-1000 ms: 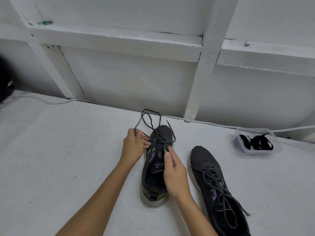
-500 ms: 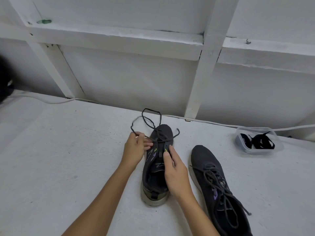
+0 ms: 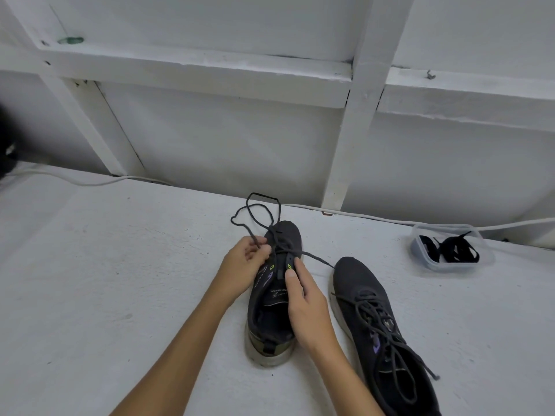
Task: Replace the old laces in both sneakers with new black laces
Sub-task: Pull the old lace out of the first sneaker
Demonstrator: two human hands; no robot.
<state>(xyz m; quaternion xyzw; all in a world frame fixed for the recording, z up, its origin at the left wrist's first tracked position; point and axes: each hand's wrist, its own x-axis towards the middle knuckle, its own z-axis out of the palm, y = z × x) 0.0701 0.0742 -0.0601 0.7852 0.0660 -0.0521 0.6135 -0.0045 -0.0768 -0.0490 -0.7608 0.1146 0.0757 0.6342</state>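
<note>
Two dark sneakers lie on a white surface. The left sneaker [image 3: 277, 322] is partly unlaced, and its old dark lace [image 3: 255, 214] loops out past the toe, with one end trailing right toward the other shoe. My left hand [image 3: 244, 264] pinches that lace beside the shoe's eyelets. My right hand [image 3: 303, 301] grips the shoe's right side, thumb on the eyelet strip. The right sneaker [image 3: 378, 328] stays fully laced and untouched. New black laces [image 3: 450, 250] sit coiled in a clear plastic container [image 3: 426, 259] at the right.
A white wall with wooden beams [image 3: 351, 130] rises just behind the shoes. A white cable [image 3: 375, 216] runs along its base. Something dark [image 3: 6, 145] shows at the left edge.
My left hand has drawn the lace further out of the left sneaker; one lace end now stretches right toward the other shoe. My right hand stays on the shoe.
</note>
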